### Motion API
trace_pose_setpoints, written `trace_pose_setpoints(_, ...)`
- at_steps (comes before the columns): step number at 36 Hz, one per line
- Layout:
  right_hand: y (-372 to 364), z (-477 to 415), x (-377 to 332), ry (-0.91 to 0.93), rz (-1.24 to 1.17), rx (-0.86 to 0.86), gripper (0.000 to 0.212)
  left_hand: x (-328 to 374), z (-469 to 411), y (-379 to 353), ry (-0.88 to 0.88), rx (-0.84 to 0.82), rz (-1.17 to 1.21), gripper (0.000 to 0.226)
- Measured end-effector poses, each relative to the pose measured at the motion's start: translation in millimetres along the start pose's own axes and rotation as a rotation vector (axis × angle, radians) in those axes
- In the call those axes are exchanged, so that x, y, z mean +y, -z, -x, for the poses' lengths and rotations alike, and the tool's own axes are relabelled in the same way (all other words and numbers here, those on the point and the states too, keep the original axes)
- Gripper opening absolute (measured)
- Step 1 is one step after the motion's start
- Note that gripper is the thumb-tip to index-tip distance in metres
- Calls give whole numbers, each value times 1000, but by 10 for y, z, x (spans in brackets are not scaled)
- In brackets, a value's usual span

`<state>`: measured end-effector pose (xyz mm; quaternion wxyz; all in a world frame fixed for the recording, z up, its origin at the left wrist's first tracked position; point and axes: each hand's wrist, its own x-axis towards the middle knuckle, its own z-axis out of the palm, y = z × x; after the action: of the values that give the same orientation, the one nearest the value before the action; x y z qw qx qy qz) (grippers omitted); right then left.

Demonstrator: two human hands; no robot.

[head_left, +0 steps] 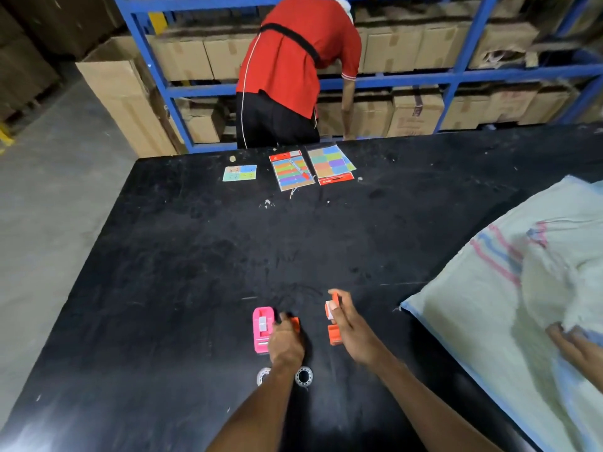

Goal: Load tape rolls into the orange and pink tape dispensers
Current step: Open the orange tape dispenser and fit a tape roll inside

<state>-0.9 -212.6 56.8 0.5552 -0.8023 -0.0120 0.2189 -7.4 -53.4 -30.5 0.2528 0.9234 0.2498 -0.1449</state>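
We stand at a scuffed matte black table (182,256) in a storeroom, and take the pink plastic tape dispenser (263,329) on it as our landmark. Nearest us, just this side of it, two small clear tape rolls (303,376) with dark open cores lie flat, one half hidden under our left forearm. Our left hand (286,342) rests touching the pink dispenser's right side, fingers curled down over a small orange plastic piece (295,324); whether they actually grip it we cannot tell. Further right of the pink dispenser, our right hand (350,331) pinches the upper end of the boxy orange plastic tape dispenser (333,322) between thumb and forefinger, its long axis running away from us, parallel to the pink one.

The rolls lie behind both hands, towards our body, so we judge either hand must draw back to fetch one; the left wrist sits almost over them and is nearer. Both dispensers look hard and glossy, the rolls slick.

Far right of the landmark sprawls a pale woven sack (496,305) with pink and blue stripes, another hand (567,344) on it. Well beyond the pink dispenser lie colourful sticker sheets (313,168), then a person in a red shirt (303,60) bending into blue steel shelving (456,76) stacked with cardboard cartons.
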Motion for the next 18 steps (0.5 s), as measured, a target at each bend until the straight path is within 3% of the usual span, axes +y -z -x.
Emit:
trace_pose_setpoints(3, -19, -16, 29, -14, -2, -3, 32, 5, 7, 20, -6, -4, 13, 44)
trace_pose_setpoints(11, -8, 17, -2, -37, -16, -5, 33, -22, -9, 37, -6, -78, -102, 73)
trace_pose_setpoints(15, 0, 58, 7, -37, -21, 16, 30, 36, 36, 107, -5, -39, -52, 53)
trace_pose_setpoints(18, -7, 93, 58, -23, -23, 38, 27, 104, 93, 226, -112, 21, 91, 37)
